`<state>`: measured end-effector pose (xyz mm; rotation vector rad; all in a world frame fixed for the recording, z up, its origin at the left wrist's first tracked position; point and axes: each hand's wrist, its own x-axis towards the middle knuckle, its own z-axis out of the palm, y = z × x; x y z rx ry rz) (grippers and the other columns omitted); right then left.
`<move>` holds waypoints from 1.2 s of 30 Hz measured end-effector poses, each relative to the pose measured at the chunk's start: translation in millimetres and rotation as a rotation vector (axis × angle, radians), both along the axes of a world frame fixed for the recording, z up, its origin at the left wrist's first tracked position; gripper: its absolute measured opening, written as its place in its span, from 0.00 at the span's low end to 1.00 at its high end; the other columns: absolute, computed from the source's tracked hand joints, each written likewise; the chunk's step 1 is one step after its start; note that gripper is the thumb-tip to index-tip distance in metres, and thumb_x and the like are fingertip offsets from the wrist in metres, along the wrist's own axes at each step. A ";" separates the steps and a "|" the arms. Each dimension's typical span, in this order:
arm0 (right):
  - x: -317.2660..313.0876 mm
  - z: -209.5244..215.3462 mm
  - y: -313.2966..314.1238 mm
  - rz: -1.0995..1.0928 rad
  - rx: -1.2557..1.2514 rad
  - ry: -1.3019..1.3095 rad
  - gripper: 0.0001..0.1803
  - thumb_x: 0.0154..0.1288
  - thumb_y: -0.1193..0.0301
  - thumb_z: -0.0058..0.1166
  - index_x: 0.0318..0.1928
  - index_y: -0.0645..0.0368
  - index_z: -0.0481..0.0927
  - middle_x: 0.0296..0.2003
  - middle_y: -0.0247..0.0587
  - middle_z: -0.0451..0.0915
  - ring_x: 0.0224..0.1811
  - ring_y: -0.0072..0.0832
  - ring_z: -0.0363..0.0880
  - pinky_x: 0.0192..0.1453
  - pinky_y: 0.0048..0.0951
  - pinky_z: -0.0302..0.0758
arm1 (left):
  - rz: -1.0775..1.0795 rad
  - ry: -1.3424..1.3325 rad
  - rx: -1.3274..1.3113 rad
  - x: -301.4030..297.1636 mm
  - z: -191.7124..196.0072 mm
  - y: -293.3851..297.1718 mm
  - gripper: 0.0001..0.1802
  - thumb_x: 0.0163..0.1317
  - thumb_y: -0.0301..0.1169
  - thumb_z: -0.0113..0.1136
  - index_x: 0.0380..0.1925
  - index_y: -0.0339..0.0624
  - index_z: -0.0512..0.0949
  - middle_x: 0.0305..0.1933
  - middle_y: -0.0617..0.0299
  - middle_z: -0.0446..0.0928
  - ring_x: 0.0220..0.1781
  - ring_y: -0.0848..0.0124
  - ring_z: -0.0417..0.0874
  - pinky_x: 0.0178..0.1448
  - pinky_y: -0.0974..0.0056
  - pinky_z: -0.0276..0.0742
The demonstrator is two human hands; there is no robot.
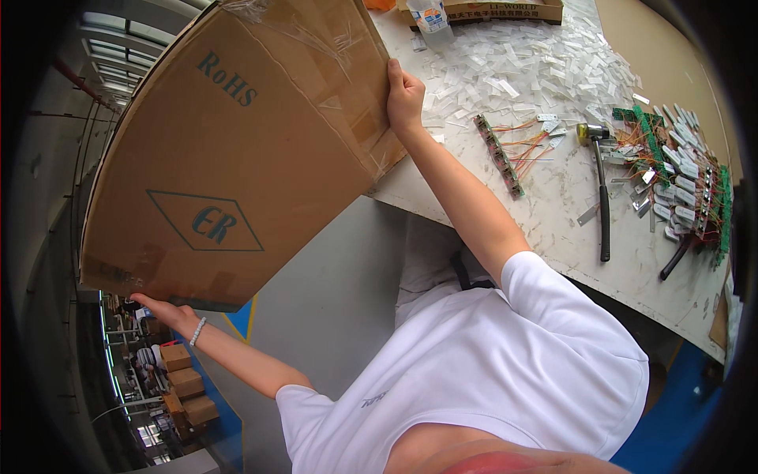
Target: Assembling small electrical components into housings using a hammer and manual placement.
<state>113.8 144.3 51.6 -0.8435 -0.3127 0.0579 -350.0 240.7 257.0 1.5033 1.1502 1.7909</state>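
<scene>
A large brown cardboard box (229,150), taped along its edges and printed with dark lettering and a diamond mark, fills the upper left, tilted. My left hand (167,313), with a beaded bracelet at the wrist, supports its lower left edge from below; the fingers are partly hidden there. At the box's right edge, my right hand (405,99) is closed on the cardboard, thumb pointing up. The box's right corner is beside the white worktable's (466,189) left edge; whether they touch I cannot tell.
A heap of small clear plastic pieces (521,71) covers the table's far part. Nearer lie a wired circuit strip (499,156), a hammer (604,189) and several wired white modules (683,189). A bottle (433,24) stands at the back. Cartons (186,382) are stacked at lower left.
</scene>
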 end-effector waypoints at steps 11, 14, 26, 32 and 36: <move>2.8 -13.8 -1.8 -0.015 0.053 0.060 0.31 0.77 0.51 0.49 0.22 0.64 0.77 0.19 0.23 0.69 0.24 0.14 0.60 0.27 0.23 0.59 | -0.017 0.108 0.102 23.1 48.6 -8.9 0.50 0.71 0.67 0.36 0.76 0.35 0.50 0.80 0.47 0.50 0.80 0.55 0.54 0.80 0.54 0.51; 1.8 -12.5 -3.0 -0.015 0.063 0.064 0.30 0.78 0.52 0.48 0.24 0.63 0.80 0.20 0.25 0.74 0.23 0.13 0.63 0.27 0.21 0.61 | -0.048 0.125 0.124 26.9 59.1 -11.5 0.51 0.71 0.67 0.37 0.75 0.33 0.50 0.80 0.47 0.50 0.80 0.55 0.54 0.80 0.55 0.50; 5.6 -15.7 -8.5 -0.024 0.091 0.104 0.31 0.78 0.51 0.46 0.24 0.63 0.79 0.21 0.25 0.73 0.24 0.13 0.63 0.28 0.21 0.62 | 0.011 0.186 0.148 50.8 84.0 -28.9 0.53 0.70 0.69 0.37 0.74 0.29 0.53 0.78 0.45 0.53 0.78 0.55 0.59 0.78 0.55 0.54; 1.8 -11.8 -12.8 -0.034 0.092 0.111 0.31 0.78 0.52 0.47 0.23 0.63 0.79 0.21 0.24 0.73 0.24 0.13 0.62 0.28 0.21 0.61 | 0.015 0.203 0.173 51.5 87.6 -31.2 0.52 0.70 0.68 0.36 0.74 0.30 0.53 0.78 0.45 0.54 0.78 0.55 0.58 0.78 0.55 0.54; 5.5 -15.3 -8.8 -0.036 0.108 0.096 0.30 0.78 0.52 0.47 0.25 0.64 0.80 0.22 0.25 0.74 0.26 0.13 0.63 0.30 0.21 0.63 | -0.007 0.203 0.182 59.7 88.4 -39.7 0.51 0.71 0.68 0.35 0.74 0.30 0.52 0.78 0.45 0.54 0.78 0.55 0.58 0.79 0.55 0.54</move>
